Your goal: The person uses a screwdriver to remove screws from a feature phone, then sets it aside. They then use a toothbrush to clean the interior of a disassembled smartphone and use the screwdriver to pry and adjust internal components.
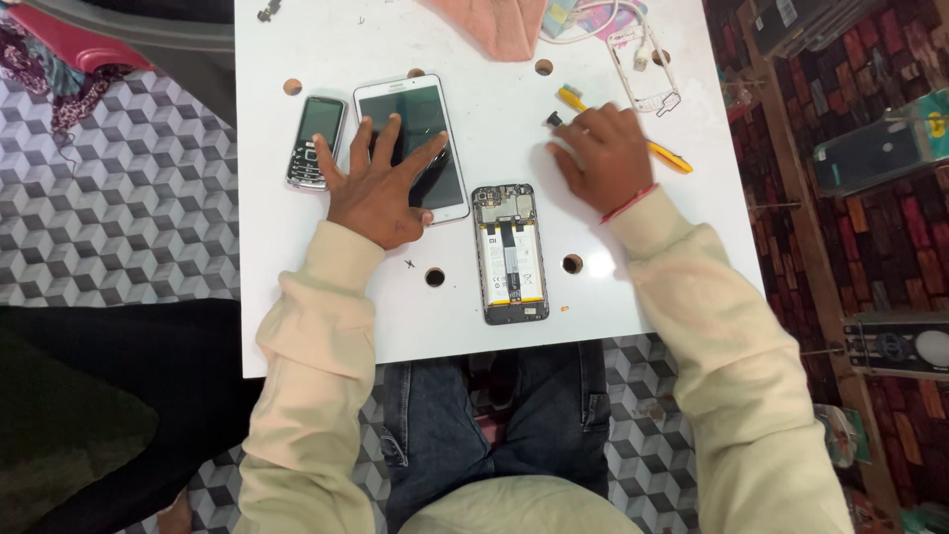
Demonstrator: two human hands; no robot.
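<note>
Both arms wear long, loose cream sleeves (pixel 316 326) with soft folds. A thin pink band (pixel 630 204) circles the right wrist. Dark blue jeans (pixel 494 415) cover the legs.

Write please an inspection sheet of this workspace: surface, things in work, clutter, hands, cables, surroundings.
Surface: white table with round holes.
Job's things: opened smartphone, battery and board exposed; white tablet; yellow-handled screwdriver.
Clutter: keypad phone, pink cloth, phone frame, small screw.
Hands: left hand flat on the tablet, fingers spread; right hand resting on the screwdriver.
Cables: white cable at the far edge.
Surroundings: cube-patterned floor, shelves with phone parts on the right.
</note>
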